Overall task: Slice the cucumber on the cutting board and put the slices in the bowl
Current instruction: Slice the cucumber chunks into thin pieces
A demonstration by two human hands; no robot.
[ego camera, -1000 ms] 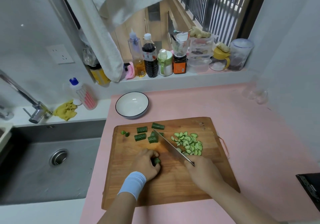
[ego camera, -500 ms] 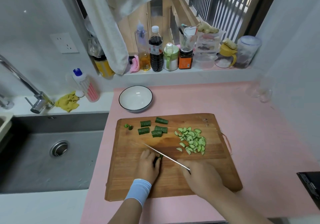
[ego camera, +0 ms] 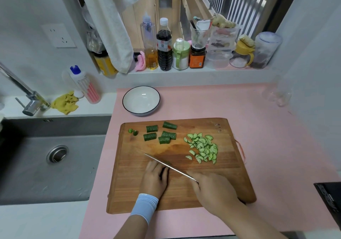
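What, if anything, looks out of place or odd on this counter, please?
Nothing looks spilled or damaged. The only untidy bits are a crumpled yellow cloth beside the faucet and two small cucumber ends lying apart at the far left corner of the cutting board.

A home kitchen: steel sink (ego camera: 36,179) and faucet (ego camera: 31,100) at 9 o'clock, sauce bottles (ego camera: 164,54) on the windowsill (ego camera: 184,74) at 12 o'clock, a cutting board (ego camera: 129,192) on the pink counter (ego camera: 267,128)
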